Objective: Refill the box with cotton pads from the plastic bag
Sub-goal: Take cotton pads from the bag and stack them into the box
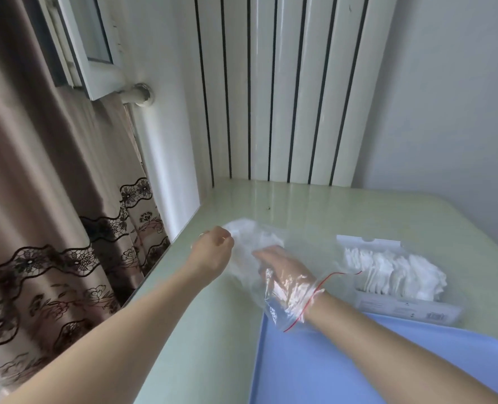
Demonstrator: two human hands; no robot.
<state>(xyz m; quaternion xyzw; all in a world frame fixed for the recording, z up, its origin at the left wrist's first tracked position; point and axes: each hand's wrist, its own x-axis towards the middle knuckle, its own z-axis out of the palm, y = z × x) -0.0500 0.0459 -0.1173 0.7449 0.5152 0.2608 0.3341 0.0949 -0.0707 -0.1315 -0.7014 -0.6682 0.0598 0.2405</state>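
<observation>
A clear plastic bag (250, 266) with a red zip strip lies on the pale green table (314, 205). My right hand (285, 275) is inside the bag up to the wrist, fingers reaching toward white cotton pads (250, 231) at its closed far end. My left hand (212, 252) pinches that far end of the bag from outside. To the right lies a white open box (367, 243) with a row of cotton pads (396, 272) standing in it.
A light blue tray or mat (344, 360) lies near the table's front edge under my right forearm. A white radiator (285, 97) stands behind the table, a grey wall to the right. Brown lace-patterned curtains (37, 228) hang at the left.
</observation>
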